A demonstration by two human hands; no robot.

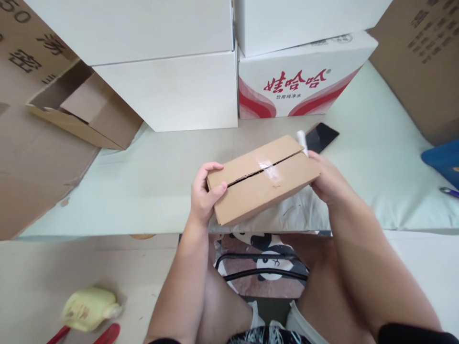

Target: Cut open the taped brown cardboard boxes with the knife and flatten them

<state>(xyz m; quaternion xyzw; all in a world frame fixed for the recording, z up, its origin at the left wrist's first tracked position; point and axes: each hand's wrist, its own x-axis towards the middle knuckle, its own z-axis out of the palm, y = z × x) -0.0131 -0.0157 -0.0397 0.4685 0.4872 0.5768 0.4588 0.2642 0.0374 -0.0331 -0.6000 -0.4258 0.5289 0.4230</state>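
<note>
**Operator:** Location and axis of the brown rectangular cardboard box (pixel 258 190)?

**Technician:** Over the pale-green cloth-covered bench (pixel 158 191); long axis runs near left to far right.

**Operator:** Fingers?

**Technician:** Left hand (pixel 202 196): gripping the left end. Right hand (pixel 324 179): gripping the right end.

**Operator:** Quantities, markings?

**Technician:** One held box; four stacked white cartons (pixel 168 95), far side. The lower right reads "娃哈哈 饮用纯净水".

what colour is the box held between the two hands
The box is light brown, with clear tape on top, best seen in the head view.
</note>
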